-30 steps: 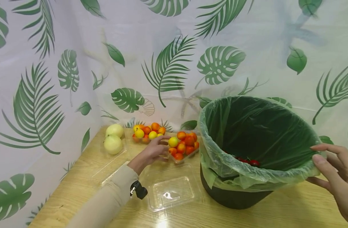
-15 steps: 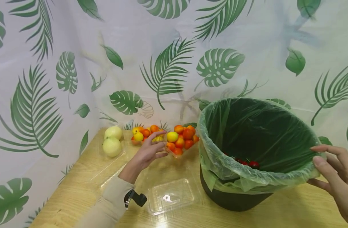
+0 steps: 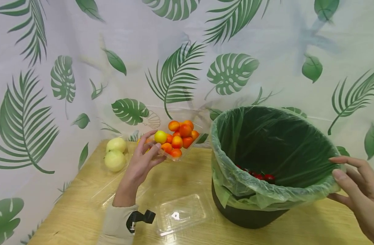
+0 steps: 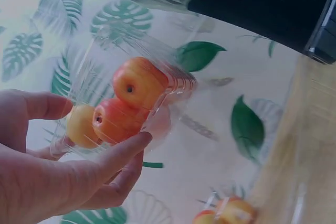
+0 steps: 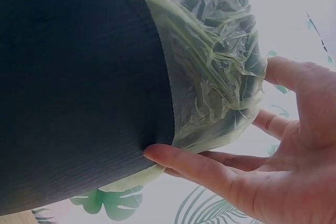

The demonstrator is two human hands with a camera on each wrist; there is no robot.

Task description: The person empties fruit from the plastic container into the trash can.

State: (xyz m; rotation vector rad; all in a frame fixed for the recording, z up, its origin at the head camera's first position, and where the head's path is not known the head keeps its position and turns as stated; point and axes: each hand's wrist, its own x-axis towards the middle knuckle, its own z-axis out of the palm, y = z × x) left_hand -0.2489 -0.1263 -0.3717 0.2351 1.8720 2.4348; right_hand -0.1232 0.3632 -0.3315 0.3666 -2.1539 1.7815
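Note:
My left hand (image 3: 139, 161) grips the left side of a clear plastic container (image 4: 86, 80), lifted above the table and tilted. Orange-red fruits (image 3: 176, 142) and one yellow fruit (image 3: 160, 136) sit inside it. In the left wrist view my thumb and fingers clasp the container from both sides. To the right stands a dark bin (image 3: 249, 217), tipped toward me and lined with a thin green plastic bag (image 5: 210, 72). Small red fruits (image 3: 260, 176) lie inside the bin. My right hand (image 3: 359, 185) holds the bin's right rim, thumb and fingers around the bag-covered edge.
A transparent empty tray (image 3: 184, 212) lies on the wooden table (image 3: 83, 207) before the bin. Two pale green round fruits (image 3: 115, 160) rest at the back left. More fruit (image 4: 226, 212) sits behind my left hand. A leaf-patterned sheet (image 3: 181, 30) hangs behind.
My left hand has taken hold of the fruit container, raised it off the table and brought it leftward and up, tilting it. The right hand stays on the bin's rim.

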